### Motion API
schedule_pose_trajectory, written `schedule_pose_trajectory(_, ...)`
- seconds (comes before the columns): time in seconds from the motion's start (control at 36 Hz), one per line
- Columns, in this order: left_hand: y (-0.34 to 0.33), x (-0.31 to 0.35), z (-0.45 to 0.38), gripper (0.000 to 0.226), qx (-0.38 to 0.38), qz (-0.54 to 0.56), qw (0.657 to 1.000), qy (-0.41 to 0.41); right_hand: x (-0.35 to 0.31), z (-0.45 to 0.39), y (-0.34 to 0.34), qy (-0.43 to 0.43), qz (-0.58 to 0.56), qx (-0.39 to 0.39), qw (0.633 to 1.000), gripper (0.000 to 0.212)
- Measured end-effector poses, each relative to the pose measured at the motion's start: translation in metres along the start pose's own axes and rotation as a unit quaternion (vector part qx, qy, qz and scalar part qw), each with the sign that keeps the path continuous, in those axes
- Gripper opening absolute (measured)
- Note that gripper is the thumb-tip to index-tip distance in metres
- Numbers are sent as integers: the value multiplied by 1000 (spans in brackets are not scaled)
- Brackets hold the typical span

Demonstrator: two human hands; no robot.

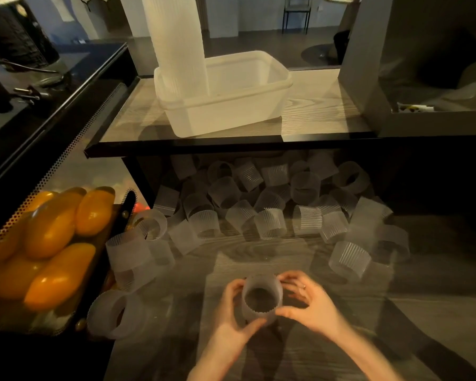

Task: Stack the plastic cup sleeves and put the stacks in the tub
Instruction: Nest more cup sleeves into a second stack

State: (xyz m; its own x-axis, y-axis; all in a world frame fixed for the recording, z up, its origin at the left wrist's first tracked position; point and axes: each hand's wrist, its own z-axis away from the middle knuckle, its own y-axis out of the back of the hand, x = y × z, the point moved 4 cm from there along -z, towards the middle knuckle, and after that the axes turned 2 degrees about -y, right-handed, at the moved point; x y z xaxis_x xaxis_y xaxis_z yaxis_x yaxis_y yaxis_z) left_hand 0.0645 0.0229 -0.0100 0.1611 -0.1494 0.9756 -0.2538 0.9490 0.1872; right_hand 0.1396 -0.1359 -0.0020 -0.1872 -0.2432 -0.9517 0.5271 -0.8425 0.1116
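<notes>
Held low over the wood-grain bench (259,259): a frosted, ribbed plastic sleeve (261,298), round and open-ended, mouth toward the camera. Left hand (232,312) curled around its left wall, thumb under the scalloped rim; right hand (311,301) gripping the right wall with fingertips. Beyond, a loose heap of translucent fluted sleeves (272,199), lying every way. Up on the glass-topped shelf (313,111), a milky rectangular tub (231,111) with a tall column of nested sleeves (179,45) standing at its left end. Glossy orange ovals (52,237) at left in a perforated tray (66,171).
</notes>
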Motion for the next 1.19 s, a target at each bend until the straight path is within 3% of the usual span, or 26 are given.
schedule_pose_trajectory(0.25, -6, -18, -3, 73, -15, -26, 999, 43, 13, 2, -2, -23, -18, 14, 999, 57)
schedule_pose_trajectory(0.86, -14, -10, -21, 70, -18, -54, 998, 10, 2, -14, 10, 6, 7, 12, 1000, 50)
schedule_pose_trajectory(1.19, -16, 0, -40, 70, -43, -62, 997, -9, -15, -63, 33, 14, 24, 108, 994, 44)
